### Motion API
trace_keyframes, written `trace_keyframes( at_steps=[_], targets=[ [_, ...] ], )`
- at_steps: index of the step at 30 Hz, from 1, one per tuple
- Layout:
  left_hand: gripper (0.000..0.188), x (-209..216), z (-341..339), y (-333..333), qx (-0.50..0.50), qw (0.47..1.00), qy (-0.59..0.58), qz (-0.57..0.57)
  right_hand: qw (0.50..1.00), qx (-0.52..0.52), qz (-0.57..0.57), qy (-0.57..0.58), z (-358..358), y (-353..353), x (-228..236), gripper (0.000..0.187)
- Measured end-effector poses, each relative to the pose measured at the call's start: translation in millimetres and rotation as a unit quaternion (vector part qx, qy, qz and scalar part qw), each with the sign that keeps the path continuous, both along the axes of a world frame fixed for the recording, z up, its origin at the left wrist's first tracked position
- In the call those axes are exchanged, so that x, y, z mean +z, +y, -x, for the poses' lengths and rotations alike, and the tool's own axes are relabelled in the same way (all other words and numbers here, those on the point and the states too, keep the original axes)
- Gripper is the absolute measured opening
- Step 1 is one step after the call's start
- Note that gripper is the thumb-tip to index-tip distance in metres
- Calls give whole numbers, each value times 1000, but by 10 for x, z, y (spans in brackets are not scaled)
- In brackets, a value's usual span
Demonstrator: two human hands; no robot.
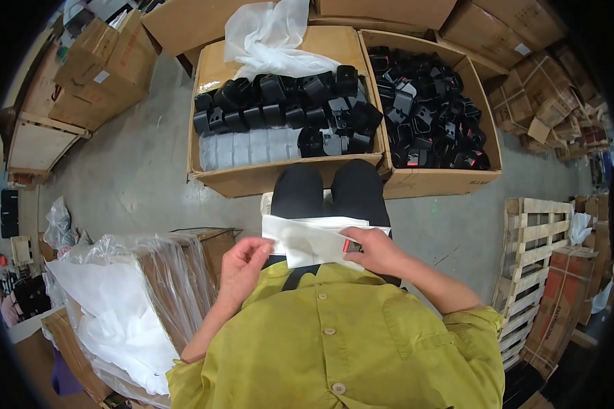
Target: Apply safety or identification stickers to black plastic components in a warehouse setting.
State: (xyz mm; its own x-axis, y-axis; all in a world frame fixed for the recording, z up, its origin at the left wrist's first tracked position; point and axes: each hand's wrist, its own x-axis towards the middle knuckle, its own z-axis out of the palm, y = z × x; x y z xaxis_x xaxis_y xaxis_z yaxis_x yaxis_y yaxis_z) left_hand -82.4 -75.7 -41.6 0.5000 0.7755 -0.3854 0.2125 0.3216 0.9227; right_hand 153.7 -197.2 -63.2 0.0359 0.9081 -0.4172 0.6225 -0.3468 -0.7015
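Across my lap lies a thin white sheet, paper or a soft sleeve, over more white sheets. My left hand is closed, thumb and forefinger pinching at the left edge of the sheet. The right end is gripped by my right hand, with the thumb below and the fingers above. A small red and black piece shows between that thumb and forefinger, against the sheet; whether it is a label or a solid part I cannot tell.
Ahead stands a carton with rows of black plastic parts and clear trays. To its right, another carton holds jumbled black parts. At the left is a plastic-wrapped box with white sheets. A wooden pallet leans at the right.
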Motion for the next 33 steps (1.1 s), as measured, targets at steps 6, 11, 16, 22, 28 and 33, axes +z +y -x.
trace_keyframes(
  at_steps=[6,11,16,22,28,33],
  targets=[
    [32,-22,-201,-163,-192,964,-51,174,881,-167,-10,442,9,177,298,24],
    [28,50,-487,-211,-18,956,-135,260,919,-120,36,373,90,297,302,17],
    [28,75,-555,-223,45,955,-136,260,937,-116,-329,-28,205,271,465,17],
    [30,226,-624,-245,15,961,-142,238,938,-14,-334,-91,246,249,496,21],
    [32,171,-660,-297,5,968,-139,208,936,-16,-344,-71,253,217,414,11],
    [35,138,-682,-347,0,955,-125,268,937,-13,-335,-101,205,156,361,8]
  ],
)
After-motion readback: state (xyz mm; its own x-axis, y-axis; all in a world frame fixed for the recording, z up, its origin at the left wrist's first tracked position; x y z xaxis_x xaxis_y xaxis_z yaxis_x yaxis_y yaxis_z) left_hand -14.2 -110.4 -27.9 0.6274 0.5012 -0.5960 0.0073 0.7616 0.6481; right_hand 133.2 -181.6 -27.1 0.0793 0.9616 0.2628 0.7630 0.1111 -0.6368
